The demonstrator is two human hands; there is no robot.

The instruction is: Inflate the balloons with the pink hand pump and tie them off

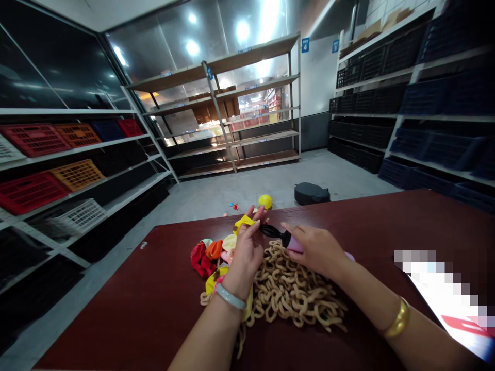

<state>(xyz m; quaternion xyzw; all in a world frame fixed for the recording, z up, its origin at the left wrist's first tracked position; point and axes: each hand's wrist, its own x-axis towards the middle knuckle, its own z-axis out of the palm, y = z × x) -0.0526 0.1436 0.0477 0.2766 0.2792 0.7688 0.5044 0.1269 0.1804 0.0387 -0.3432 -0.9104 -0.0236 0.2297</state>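
My left hand (249, 247) pinches a limp yellow balloon (243, 222) by its neck, raised a little above the table. My right hand (315, 247) grips a small pink hand pump (294, 245), whose black nozzle (270, 231) points left at the balloon's opening. Both hands hover over a heap of tan chain-like links (288, 293) on the dark red table (147, 309). Beside my left hand lie several uninflated balloons, red (199, 257), orange (214, 249) and yellow.
On the grey floor beyond the table sit an inflated yellow balloon (265, 201), a black bag (311, 194) and small coloured bits. Metal shelves with red and orange crates (34, 139) line the left; dark crates fill the right shelves. A blurred white patch covers the table's right edge.
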